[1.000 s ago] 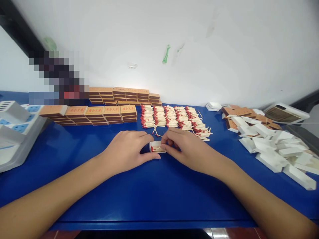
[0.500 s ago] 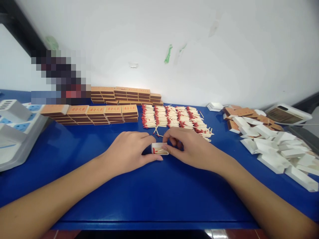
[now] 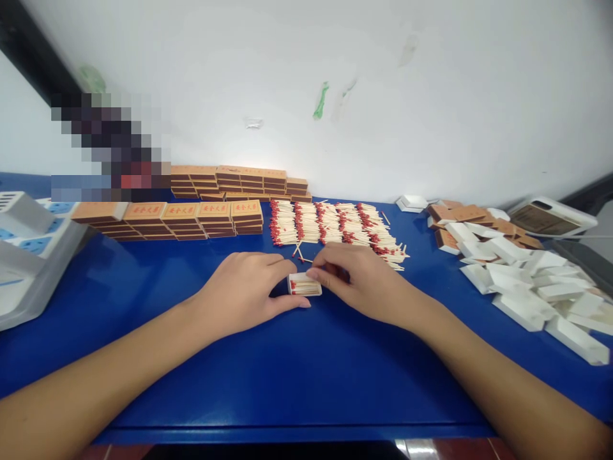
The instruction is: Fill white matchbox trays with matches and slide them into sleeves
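A small white matchbox tray (image 3: pixel 313 291) lies on the blue table with several red-headed matches (image 3: pixel 301 285) inside, heads toward the left. My left hand (image 3: pixel 246 286) closes around its left end, thumb along the near side and fingers along the far side. Over the tray's far right corner is my right hand (image 3: pixel 357 278), thumb and forefinger brought together. Whatever sits between those fingertips, if anything, is hidden. Just beyond the hands lie rows of loose matches (image 3: pixel 330 223), with a few stray ones closer to the tray.
Stacked orange matchboxes (image 3: pixel 182 220) line the left, with more stacks (image 3: pixel 249 179) behind. White empty trays (image 3: pixel 531 281) and orange sleeves (image 3: pixel 472 218) form a heap at right, near a phone in a white case (image 3: pixel 550 217). A power strip (image 3: pixel 43 275) stands far left.
My right thumb has drawn back from over the matches to the tray's far edge, and more matches show inside. The left hand keeps its place; the view has shifted slightly.
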A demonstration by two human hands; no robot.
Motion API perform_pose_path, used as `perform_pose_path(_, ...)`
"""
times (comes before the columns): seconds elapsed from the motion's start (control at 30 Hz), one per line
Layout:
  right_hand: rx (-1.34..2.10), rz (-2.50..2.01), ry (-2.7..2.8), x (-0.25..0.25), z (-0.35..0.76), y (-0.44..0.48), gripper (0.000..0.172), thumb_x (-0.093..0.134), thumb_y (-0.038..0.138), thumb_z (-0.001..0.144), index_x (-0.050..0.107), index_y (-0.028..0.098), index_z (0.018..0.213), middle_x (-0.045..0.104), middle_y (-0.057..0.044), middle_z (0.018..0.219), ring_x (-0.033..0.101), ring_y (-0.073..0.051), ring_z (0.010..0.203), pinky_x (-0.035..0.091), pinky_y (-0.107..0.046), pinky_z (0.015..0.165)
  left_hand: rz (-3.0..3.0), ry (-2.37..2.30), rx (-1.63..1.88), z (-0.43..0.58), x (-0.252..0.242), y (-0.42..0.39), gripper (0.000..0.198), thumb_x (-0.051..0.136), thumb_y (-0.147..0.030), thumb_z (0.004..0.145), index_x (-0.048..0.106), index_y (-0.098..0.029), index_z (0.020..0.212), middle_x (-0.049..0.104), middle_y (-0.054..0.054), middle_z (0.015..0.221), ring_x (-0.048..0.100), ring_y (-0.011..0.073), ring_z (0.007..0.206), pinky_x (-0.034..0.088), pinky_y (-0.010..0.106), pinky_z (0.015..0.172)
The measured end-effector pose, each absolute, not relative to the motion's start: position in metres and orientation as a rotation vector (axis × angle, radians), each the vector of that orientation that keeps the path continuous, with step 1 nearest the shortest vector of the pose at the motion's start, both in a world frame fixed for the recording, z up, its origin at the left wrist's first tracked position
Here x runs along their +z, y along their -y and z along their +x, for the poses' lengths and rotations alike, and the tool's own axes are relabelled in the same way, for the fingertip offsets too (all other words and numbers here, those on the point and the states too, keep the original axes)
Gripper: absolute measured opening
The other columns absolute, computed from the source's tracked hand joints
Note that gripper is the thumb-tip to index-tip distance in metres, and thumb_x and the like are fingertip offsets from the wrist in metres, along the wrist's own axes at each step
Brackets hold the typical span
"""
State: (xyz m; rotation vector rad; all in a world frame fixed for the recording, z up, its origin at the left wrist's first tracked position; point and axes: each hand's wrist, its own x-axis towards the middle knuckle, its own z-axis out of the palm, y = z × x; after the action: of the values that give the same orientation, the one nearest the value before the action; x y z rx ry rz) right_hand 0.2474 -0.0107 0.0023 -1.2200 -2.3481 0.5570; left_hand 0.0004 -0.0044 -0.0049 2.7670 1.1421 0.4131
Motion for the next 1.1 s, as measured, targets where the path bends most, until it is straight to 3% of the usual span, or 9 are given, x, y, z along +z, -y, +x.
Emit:
perform_pose_path(0.13, 0.371, -1.329, 2.267, -0.007, 0.25, 0.002, 0.009, 0.069, 0.026, 0.102, 0.068, 0.02, 0.096, 0.064, -0.003, 0.088, 0.058, -0.018, 0.078, 0.043, -0.032, 0.07, 2.77, -1.138, 0.419, 0.001, -0.004, 0.005, 0.046, 0.071, -0.065, 0.096, 0.076, -0.021, 0.106, 0.074, 0.0, 0.082, 0.066, 0.0167, 0.069, 0.037, 0.029, 0.061)
perform_pose_path(0.3, 0.23, -1.344, 2.415, -0.01, 0.251, -0.003, 0.013, 0.063, 0.021, 0.105, 0.063, 0.02, 0.092, 0.065, -0.007, 0.094, 0.061, -0.025, 0.093, 0.046, -0.036, 0.079, 2.771, -1.149, 0.425, 0.002, -0.003, 0.005, 0.047, 0.069, -0.067, 0.097, 0.077, -0.021, 0.106, 0.073, 0.0, 0.08, 0.065, 0.0163, 0.066, 0.037, 0.029, 0.06)
perform_pose_path(0.53, 0.148, -1.421, 2.396, 0.007, 0.263, 0.004, 0.01, 0.058, 0.021, 0.107, 0.062, 0.02, 0.098, 0.066, -0.009, 0.102, 0.063, -0.023, 0.087, 0.045, -0.036, 0.073, 2.736, -1.164, 0.405, 0.001, -0.003, 0.004, 0.048, 0.07, -0.067, 0.096, 0.077, -0.021, 0.107, 0.073, 0.0, 0.081, 0.065, 0.0174, 0.067, 0.036, 0.03, 0.06)
perform_pose_path(0.9, 0.47, -1.203, 2.446, 0.012, 0.243, 0.024, 0.011, 0.062, 0.023, 0.106, 0.063, 0.021, 0.095, 0.065, -0.005, 0.095, 0.061, -0.019, 0.08, 0.045, -0.032, 0.069, 2.738, -1.144, 0.389, 0.001, -0.003, 0.005, 0.045, 0.071, -0.065, 0.096, 0.075, -0.02, 0.099, 0.074, 0.002, 0.084, 0.067, 0.0184, 0.072, 0.037, 0.03, 0.062)
perform_pose_path(1.0, 0.355, -1.198, 2.389, 0.006, 0.25, 0.008, 0.009, 0.057, 0.021, 0.107, 0.065, 0.021, 0.104, 0.066, -0.008, 0.1, 0.063, -0.022, 0.09, 0.049, -0.035, 0.078, 2.747, -1.135, 0.413, 0.001, -0.003, 0.005, 0.047, 0.07, -0.066, 0.097, 0.076, -0.02, 0.104, 0.073, 0.001, 0.082, 0.065, 0.0172, 0.068, 0.037, 0.03, 0.061)
perform_pose_path(1.1, 0.181, -1.148, 2.453, -0.002, 0.253, -0.011, 0.029, 0.045, 0.012, 0.108, 0.067, 0.021, 0.123, 0.064, -0.013, 0.111, 0.06, -0.027, 0.106, 0.049, -0.041, 0.09, 2.756, -1.139, 0.41, 0.002, -0.003, 0.005, 0.047, 0.069, -0.066, 0.097, 0.077, -0.02, 0.104, 0.072, 0.001, 0.08, 0.064, 0.0167, 0.065, 0.037, 0.029, 0.06)
